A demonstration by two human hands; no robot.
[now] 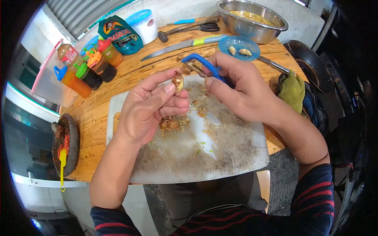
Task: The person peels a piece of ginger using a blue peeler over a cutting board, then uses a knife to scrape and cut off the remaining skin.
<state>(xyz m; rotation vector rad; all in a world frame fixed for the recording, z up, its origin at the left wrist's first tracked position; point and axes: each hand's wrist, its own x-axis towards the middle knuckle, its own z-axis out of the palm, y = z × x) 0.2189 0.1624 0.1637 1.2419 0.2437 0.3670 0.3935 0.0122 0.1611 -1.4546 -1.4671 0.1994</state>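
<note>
My left hand (147,106) pinches a small knobbly root piece (179,83), like ginger, its brown skin partly off and pale yellow flesh showing. In my right hand (248,86) is a blue-handled peeler (201,62), its blade end just right of the root and apart from it. Both hands are over a stained white cutting board (232,157). Brown peelings (170,124) lie on the board below my left hand. Beyond my right hand, a blue plate (239,42) bears two pale peeled pieces (245,52).
A large knife (173,49) lies behind the board, with a hammer-like tool and scissors beyond. Sauce bottles (103,67) and a pouch (120,35) stand left. A stone mortar (73,157) holds red paste. Back right are a steel bowl (260,33) and green cloth (292,89).
</note>
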